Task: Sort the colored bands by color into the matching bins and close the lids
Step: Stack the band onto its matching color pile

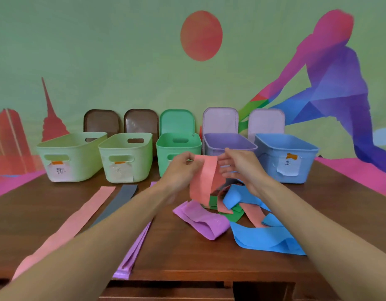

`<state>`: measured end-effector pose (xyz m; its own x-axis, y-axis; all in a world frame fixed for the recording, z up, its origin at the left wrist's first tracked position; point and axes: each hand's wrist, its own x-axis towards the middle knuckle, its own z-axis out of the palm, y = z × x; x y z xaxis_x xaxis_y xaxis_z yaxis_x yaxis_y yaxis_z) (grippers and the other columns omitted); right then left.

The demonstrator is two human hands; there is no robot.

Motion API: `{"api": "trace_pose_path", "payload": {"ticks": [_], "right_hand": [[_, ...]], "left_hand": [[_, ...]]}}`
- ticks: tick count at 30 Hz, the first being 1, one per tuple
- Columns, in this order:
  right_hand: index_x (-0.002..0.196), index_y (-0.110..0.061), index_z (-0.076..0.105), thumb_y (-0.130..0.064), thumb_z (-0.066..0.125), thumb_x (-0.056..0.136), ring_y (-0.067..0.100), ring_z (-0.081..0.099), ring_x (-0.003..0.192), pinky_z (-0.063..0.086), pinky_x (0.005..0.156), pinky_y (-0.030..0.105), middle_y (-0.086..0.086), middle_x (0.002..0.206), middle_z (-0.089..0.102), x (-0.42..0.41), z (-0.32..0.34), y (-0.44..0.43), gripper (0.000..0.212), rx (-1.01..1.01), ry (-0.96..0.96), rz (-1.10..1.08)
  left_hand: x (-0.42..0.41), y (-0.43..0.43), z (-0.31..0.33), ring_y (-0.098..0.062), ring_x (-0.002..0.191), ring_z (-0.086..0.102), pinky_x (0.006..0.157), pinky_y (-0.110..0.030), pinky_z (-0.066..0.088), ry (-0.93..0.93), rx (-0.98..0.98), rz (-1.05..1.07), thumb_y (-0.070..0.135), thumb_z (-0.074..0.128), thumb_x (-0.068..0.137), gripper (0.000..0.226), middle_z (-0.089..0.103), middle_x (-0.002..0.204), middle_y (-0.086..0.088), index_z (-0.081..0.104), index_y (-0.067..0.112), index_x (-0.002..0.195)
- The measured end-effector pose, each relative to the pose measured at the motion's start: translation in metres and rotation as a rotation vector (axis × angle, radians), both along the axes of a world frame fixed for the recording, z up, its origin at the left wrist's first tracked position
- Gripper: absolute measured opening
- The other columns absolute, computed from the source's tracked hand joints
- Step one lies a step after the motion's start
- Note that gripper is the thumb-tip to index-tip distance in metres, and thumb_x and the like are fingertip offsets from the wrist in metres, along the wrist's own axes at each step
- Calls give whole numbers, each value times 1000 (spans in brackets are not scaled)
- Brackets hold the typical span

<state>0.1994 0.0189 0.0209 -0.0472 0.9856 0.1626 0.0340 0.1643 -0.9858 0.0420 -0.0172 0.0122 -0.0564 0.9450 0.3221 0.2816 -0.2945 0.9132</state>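
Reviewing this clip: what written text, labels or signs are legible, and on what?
"蓝", handwritten: white label on the blue bin.
Left pale green bin, paper label: handwriting blurred, unreadable.
Second pale green bin, paper label: too faint to read.
No other text visible.

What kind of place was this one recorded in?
Likely an indoor activity room or staged recording space: a wooden table against a wall with a colorful mural, a row of plastic bins, some labelled, and the left hand pinching a salmon band.

Handwritten paper labels on the bins, blurred, illegible.
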Motion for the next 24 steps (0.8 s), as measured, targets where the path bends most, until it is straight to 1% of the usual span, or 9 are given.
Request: {"api": "trace_pose_path", "payload": {"ticks": [2,5,6,8,10,13,16,19,24], "right_hand": [[107,-2,61,-13,48,95,19,57,60,47,55,25,9,82,67,-1,-11,1,20,-43,-81,-4],[121,-12,53,-6,54,86,16,59,63,46,57,25,7,83,68,-3,-31,-2,35,-42,-424,60],[125,-14,50,-6,57,85,12,61,62,47,59,24,9,88,69,-5,-36,-3,42,-24,-525,118],[129,-19,46,-8,61,84,0,58,50,45,55,17,10,95,68,-10,-40,-7,49,20,-604,234],[126,-22,51,-13,63,86,-3,56,47,41,50,13,1,88,68,-19,-41,-11,43,49,-581,313],[115,-13,63,-15,64,88,8,56,58,39,61,26,-1,74,69,-35,-42,-12,27,52,-431,434],[116,-12,61,-18,61,91,14,57,58,40,57,24,8,81,73,-49,-43,-11,26,43,-386,447],[112,-10,64,-12,57,92,18,65,68,44,55,21,7,99,74,-62,-42,-6,21,44,-324,384],[109,-7,64,-7,47,96,25,69,82,50,63,27,10,101,74,-90,-43,10,22,-137,-93,427]], "left_hand": [[-7,-3,8,-17,75,52,71,-31,41,112,12,13,22,50,96,13,61,86,-4,54,19,84],[-16,-7,20,-15,74,52,65,-28,40,208,16,51,25,47,96,13,61,89,-1,56,19,89],[-20,-9,23,-14,74,52,63,-27,39,216,26,57,26,47,96,13,60,88,1,56,19,91],[-25,-12,27,-13,72,52,61,-26,38,201,35,57,26,49,96,12,60,84,3,57,19,91],[-30,-16,29,-13,70,50,61,-26,36,138,35,37,21,50,95,12,58,81,3,58,19,86],[-40,-18,33,-15,72,47,68,-28,35,46,60,16,12,49,93,15,54,80,-1,58,14,80],[-54,-18,36,-19,78,47,75,-32,34,-55,70,0,13,52,88,16,54,76,-4,58,15,74],[-68,-21,40,-20,74,50,69,-32,36,-111,54,-32,21,56,78,10,57,73,-5,59,17,70],[-95,-16,37,-16,71,50,70,-30,37,-105,51,-62,11,48,93,18,56,73,-2,58,14,78]]}}
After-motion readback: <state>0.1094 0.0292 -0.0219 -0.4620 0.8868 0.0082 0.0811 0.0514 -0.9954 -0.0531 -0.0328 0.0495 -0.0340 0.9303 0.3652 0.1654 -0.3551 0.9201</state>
